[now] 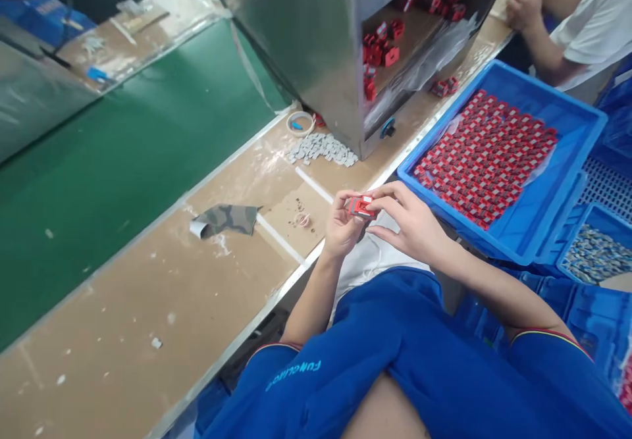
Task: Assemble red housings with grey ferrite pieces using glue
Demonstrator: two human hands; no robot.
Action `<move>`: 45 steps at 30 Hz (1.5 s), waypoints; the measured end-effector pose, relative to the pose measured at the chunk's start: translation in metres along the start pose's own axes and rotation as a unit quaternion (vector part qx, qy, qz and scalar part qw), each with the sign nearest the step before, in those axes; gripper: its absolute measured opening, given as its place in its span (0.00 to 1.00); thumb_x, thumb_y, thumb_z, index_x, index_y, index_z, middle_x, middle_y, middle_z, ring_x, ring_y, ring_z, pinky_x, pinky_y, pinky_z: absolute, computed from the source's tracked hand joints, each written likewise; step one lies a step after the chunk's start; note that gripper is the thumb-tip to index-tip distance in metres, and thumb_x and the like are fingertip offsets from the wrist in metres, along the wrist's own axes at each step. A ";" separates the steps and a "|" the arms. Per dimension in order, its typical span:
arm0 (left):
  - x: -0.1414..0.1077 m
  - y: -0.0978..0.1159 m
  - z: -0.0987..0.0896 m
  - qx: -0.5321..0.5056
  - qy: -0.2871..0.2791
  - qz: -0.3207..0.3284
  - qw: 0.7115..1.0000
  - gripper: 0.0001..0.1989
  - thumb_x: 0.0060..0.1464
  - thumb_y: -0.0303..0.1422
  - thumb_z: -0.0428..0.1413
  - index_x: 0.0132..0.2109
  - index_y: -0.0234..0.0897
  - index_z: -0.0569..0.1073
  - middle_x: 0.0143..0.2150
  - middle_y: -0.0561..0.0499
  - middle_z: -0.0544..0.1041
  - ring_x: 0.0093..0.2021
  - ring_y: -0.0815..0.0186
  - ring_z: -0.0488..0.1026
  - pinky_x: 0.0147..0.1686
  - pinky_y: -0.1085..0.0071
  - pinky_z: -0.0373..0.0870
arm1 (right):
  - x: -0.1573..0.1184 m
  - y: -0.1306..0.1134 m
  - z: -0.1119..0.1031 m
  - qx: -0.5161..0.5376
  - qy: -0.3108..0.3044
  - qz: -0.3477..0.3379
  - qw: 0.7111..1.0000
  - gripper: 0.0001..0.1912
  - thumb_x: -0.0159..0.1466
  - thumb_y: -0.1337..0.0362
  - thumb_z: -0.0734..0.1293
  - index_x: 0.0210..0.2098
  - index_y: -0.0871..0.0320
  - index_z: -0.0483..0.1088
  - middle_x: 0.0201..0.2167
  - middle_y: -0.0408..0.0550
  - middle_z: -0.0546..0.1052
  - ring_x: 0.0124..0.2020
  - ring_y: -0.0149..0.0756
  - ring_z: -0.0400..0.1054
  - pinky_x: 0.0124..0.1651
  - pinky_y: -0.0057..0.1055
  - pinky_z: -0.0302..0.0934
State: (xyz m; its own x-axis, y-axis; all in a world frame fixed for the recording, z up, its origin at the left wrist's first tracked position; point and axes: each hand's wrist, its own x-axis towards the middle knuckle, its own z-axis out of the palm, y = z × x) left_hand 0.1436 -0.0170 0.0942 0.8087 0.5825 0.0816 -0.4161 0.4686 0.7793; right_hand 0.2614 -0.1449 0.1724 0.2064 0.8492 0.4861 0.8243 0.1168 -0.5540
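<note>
Near the bench edge my left hand (342, 228) holds a small red part (362, 206) with a light piece on top. My right hand (412, 225) is at the part's right side; its index fingertip touches the part, while the thumb and other fingers are spread apart. A pile of small grey pieces (323, 149) lies on the bench beyond the hands, beside a roll of tape (301, 124). To the right, a blue bin (567, 106) contains rows of red parts (486, 156).
A metal housing (296, 37) stands on the bench, with red parts (380, 51) inside. Left of it runs a green belt (128, 143). Camouflage cloth (230, 220) lies on the brown bench (197, 320). Another person's hands (526, 4) show at the upper right. A smaller blue bin (597, 212) holds small pieces.
</note>
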 end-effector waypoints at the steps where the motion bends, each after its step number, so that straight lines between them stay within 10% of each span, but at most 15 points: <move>1: 0.011 -0.004 0.009 0.000 -0.003 -0.020 1.000 0.27 0.50 0.44 0.76 0.50 0.41 0.74 0.38 0.55 0.83 0.35 0.72 0.81 0.42 0.76 0.78 | 0.001 0.009 -0.007 -0.010 -0.001 0.008 1.000 0.10 0.71 0.63 0.72 0.51 0.53 0.72 0.51 0.55 0.77 0.51 0.47 0.75 0.52 0.44 0.74; 5: 0.061 -0.022 0.032 0.032 -0.040 -0.081 0.995 0.31 0.51 0.47 0.75 0.54 0.41 0.72 0.42 0.51 0.83 0.40 0.68 0.82 0.46 0.72 0.77 | 0.006 0.070 -0.028 -0.029 0.014 0.018 0.999 0.15 0.72 0.64 0.69 0.57 0.54 0.69 0.50 0.56 0.78 0.52 0.49 0.75 0.55 0.46 0.74; 10: 0.106 -0.048 0.028 0.164 -0.019 -0.140 0.976 0.32 0.54 0.49 0.72 0.57 0.39 0.72 0.55 0.41 0.84 0.49 0.61 0.83 0.52 0.65 0.77 | 0.037 0.210 -0.039 -0.090 0.060 0.167 0.980 0.25 0.67 0.64 0.70 0.63 0.57 0.67 0.54 0.59 0.78 0.54 0.52 0.74 0.60 0.51 0.72; 16: 0.092 -0.067 0.011 0.291 -0.038 -0.247 0.924 0.29 0.57 0.56 0.67 0.50 0.34 0.79 0.51 0.39 0.85 0.49 0.57 0.82 0.55 0.60 0.76 | 0.092 0.357 -0.035 -0.113 0.110 0.277 0.948 0.27 0.62 0.70 0.63 0.61 0.63 0.69 0.54 0.68 0.74 0.59 0.59 0.68 0.65 0.60 0.65; 22: 0.081 -0.068 0.011 0.360 -0.035 -0.299 0.883 0.26 0.63 0.53 0.62 0.53 0.36 0.78 0.54 0.39 0.83 0.55 0.55 0.80 0.59 0.58 0.74 | 0.109 0.440 -0.038 -0.190 0.074 0.339 0.918 0.53 0.60 0.55 0.72 0.76 0.69 0.48 0.77 0.79 0.49 0.75 0.75 0.48 0.72 0.70 0.49; 27: 0.087 -0.065 0.023 0.391 -0.066 -0.339 0.853 0.23 0.67 0.51 0.59 0.56 0.37 0.78 0.53 0.41 0.83 0.55 0.55 0.79 0.59 0.60 0.72 | 0.120 0.502 -0.054 -0.175 0.023 0.276 0.945 0.58 0.59 0.49 0.75 0.75 0.76 0.50 0.73 0.84 0.55 0.75 0.73 0.49 0.73 0.66 0.50; 38: 0.095 -0.055 0.025 0.454 -0.116 -0.364 0.805 0.25 0.67 0.51 0.58 0.61 0.40 0.78 0.58 0.42 0.82 0.57 0.54 0.78 0.60 0.60 0.71 | 0.145 0.589 -0.124 -0.147 0.084 0.258 0.951 0.56 0.64 0.37 0.74 0.71 0.80 0.61 0.68 0.90 0.63 0.75 0.61 0.58 0.73 0.54 0.53; 42: 0.082 -0.042 0.024 0.471 -0.102 -0.369 0.795 0.25 0.68 0.51 0.57 0.61 0.40 0.78 0.60 0.41 0.81 0.59 0.54 0.78 0.62 0.59 0.71 | 0.139 0.563 -0.138 -0.185 0.127 0.325 0.919 0.56 0.63 0.31 0.70 0.72 0.73 0.63 0.73 0.89 0.56 0.79 0.72 0.47 0.73 0.70 0.43; 45: 0.068 -0.034 0.020 0.467 -0.079 -0.370 0.799 0.24 0.68 0.51 0.57 0.61 0.40 0.77 0.61 0.41 0.81 0.59 0.54 0.77 0.63 0.59 0.71 | 0.150 0.510 -0.127 -0.200 0.197 0.190 0.941 0.54 0.66 0.30 0.66 0.73 0.67 0.62 0.73 0.83 0.59 0.78 0.67 0.51 0.76 0.65 0.47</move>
State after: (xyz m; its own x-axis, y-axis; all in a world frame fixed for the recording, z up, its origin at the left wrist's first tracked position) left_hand 0.2216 -0.0065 0.0855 0.7630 0.2495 -0.5964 0.6324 -0.0971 0.7685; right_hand 0.7800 -0.0236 0.0482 0.6410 0.5246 0.5603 0.7675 -0.4277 -0.4776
